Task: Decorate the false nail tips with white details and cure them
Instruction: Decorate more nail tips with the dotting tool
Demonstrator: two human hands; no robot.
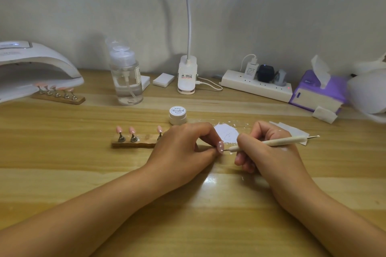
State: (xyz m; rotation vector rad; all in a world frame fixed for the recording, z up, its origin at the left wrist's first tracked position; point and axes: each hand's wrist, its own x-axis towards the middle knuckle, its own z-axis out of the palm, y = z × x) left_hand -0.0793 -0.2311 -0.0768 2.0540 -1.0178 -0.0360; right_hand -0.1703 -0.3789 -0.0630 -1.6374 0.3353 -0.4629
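Table (208, 225): bearing both forearms, lying flat to steady fine work.
Curing lamp (37, 69): sitting far left, sheltering a second stand (58, 98) of pink tips.
Wooden stand (133, 142): holding three pink tips upright, close by for the next pick.
Left hand (183, 152): pinching one nail tip (220, 147), dotted white, presenting its face to the tool.
Right hand (265, 152): gripping a dotting tool (271, 142) pen-fashion, its point touching the tip's edge.
White gel (226, 134): lying smeared just behind the hands, handy for reloading.

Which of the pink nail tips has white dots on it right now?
The nail tip pinched in the left hand, at the point of the dotting tool. The three on the near wooden stand look plain pink.
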